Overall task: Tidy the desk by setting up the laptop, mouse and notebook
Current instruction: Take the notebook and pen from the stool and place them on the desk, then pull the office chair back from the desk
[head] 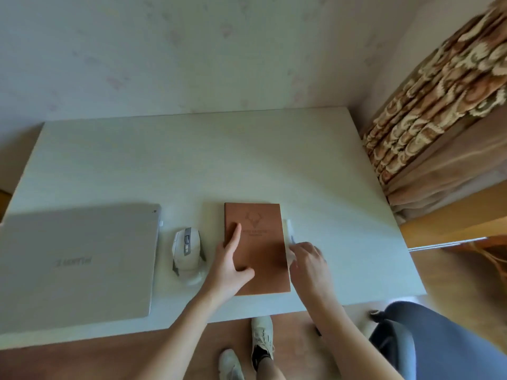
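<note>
A brown notebook (263, 242) with a deer emblem lies flat and shut near the desk's front edge. My left hand (230, 267) rests on its left side, forefinger stretched across the cover and thumb on it. My right hand (307, 261) is at the notebook's right edge, fingers curled around a white pen-like object (289, 231) lying beside the cover. A white and grey mouse (186, 249) sits just left of the notebook. A silver laptop (79, 259), lid shut, lies at the front left of the white desk (247, 160).
A blue-grey chair (439, 341) stands at the lower right. Patterned curtains (439, 105) hang right of the desk. My feet in pale shoes (260, 341) are on the wooden floor below the front edge. The wall runs behind the desk.
</note>
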